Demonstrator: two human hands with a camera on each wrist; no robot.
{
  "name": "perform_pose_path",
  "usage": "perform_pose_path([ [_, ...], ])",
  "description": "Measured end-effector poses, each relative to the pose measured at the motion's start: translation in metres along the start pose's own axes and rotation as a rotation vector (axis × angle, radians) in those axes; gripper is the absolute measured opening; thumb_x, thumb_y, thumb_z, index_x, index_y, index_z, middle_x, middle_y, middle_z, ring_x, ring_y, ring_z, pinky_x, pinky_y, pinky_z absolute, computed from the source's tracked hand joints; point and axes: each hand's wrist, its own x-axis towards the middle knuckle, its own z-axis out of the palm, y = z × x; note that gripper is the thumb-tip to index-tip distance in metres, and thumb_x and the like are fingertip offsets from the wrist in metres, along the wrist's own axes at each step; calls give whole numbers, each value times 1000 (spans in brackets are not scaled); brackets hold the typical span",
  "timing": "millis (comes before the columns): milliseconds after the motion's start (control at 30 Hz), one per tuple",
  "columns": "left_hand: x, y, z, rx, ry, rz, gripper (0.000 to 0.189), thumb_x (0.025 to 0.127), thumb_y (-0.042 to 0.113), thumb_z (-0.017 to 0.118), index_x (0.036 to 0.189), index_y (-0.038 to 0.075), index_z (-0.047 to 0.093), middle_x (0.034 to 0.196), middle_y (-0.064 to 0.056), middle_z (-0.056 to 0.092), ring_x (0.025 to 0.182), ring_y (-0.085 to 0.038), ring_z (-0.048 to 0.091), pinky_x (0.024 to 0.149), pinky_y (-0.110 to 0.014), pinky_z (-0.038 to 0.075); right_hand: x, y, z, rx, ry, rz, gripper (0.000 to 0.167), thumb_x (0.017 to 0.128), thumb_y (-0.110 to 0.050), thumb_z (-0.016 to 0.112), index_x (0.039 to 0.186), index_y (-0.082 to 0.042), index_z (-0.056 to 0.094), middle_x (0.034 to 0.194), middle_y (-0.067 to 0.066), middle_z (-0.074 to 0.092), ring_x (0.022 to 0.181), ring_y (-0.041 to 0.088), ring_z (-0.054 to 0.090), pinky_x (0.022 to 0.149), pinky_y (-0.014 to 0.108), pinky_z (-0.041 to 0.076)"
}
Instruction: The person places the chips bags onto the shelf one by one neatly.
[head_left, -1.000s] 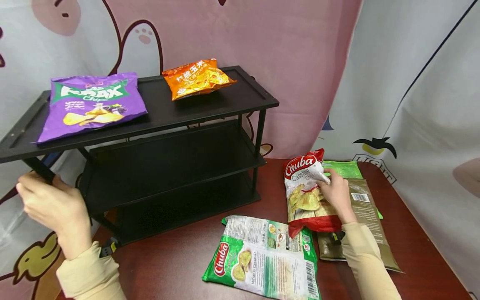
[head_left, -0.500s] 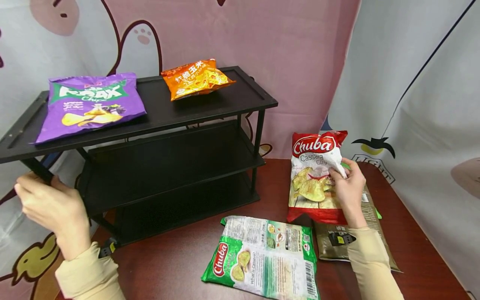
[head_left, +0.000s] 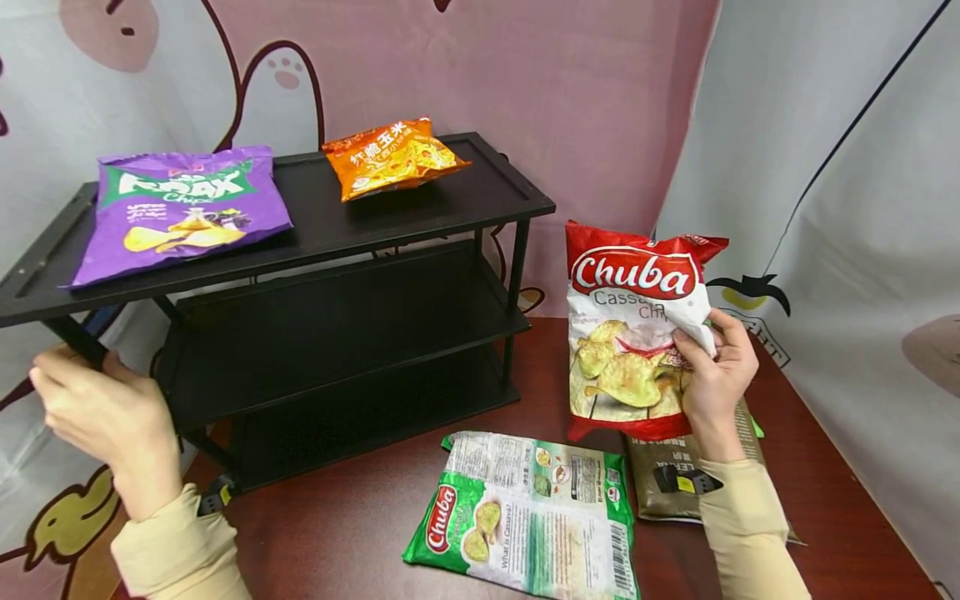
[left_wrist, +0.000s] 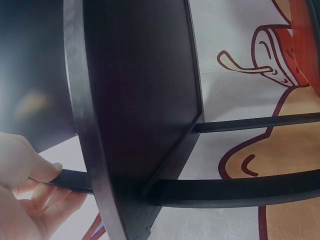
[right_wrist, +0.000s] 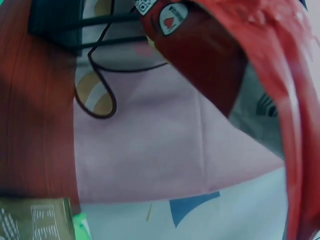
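My right hand point(head_left: 717, 379) pinches the right side of a red and white bag of Chuba cassava chips point(head_left: 637, 333), held upright above the table with its front showing. In the right wrist view, the red back of that chip bag point(right_wrist: 200, 55) fills the upper right; the hand itself is out of sight there. My left hand point(head_left: 112, 412) grips the front left post of a black three-tier shelf point(head_left: 352, 321). The left wrist view shows the thumb and fingers of that left hand point(left_wrist: 30, 185) curled round the post point(left_wrist: 74, 181).
On the top tier lie a purple chip bag point(head_left: 187, 208) and an orange snack bag point(head_left: 393, 158). A green and white Chuba bag point(head_left: 532, 512) lies on the brown table point(head_left: 322, 533). Behind my right wrist is a brown-gold bag point(head_left: 667, 492), with a bit of green packaging beside it.
My right hand has raised the red and white chip bag off the other bags and turned its front toward the head camera. The left hand stays on the post.
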Motion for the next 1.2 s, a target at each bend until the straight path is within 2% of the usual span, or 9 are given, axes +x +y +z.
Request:
perform_pose_path([
  [200, 0, -1, 0, 0, 3, 4, 39, 97, 26, 40, 121, -3, 47, 114, -33, 51, 94, -62, 49, 86, -60, 33, -5, -4, 10, 150, -26, 12, 36, 72, 28, 50, 99, 9, 64, 82, 11, 75, 75, 13, 71, 65, 21, 54],
  [533, -1, -1, 1, 6, 10, 9, 38, 97, 25, 40, 120, -4, 47, 114, -33, 51, 94, -62, 48, 86, -60, 33, -22, -5, 36, 243, -209, 43, 40, 73, 28, 46, 101, 6, 64, 84, 10, 75, 74, 12, 72, 64, 21, 55],
  [667, 0, -1, 0, 4, 7, 5, 38, 97, 26, 40, 121, -3, 47, 114, -33, 51, 95, -62, 48, 86, -60, 33, -28, -1, 51, 234, -260, 70, 45, 72, 28, 45, 101, 0, 66, 82, 5, 75, 74, 8, 71, 63, 19, 53],
  [900, 0, -1, 0, -2, 12, 18, 38, 97, 26, 40, 120, -4, 48, 111, -33, 52, 94, -62, 49, 85, -60, 34, -35, 6, 83, 135, -332, 111, 50, 71, 24, 48, 101, -11, 66, 88, -5, 75, 80, 2, 69, 69, 16, 52],
  [1067, 0, -1, 0, 6, 1, 20, 40, 97, 27, 39, 121, -4, 47, 111, -33, 51, 94, -61, 49, 85, -59, 34, -41, 13, 105, 80, -362, 184, 49, 74, 22, 51, 102, -16, 65, 93, -9, 73, 84, 1, 67, 72, 15, 51],
  [1200, 0, -1, -1, 10, -9, 9, 40, 97, 27, 38, 122, -4, 46, 113, -33, 50, 96, -61, 49, 86, -59, 33, -47, 17, 123, -2, -360, 249, 47, 76, 19, 55, 103, -19, 63, 92, -14, 72, 83, -1, 65, 71, 15, 50],
])
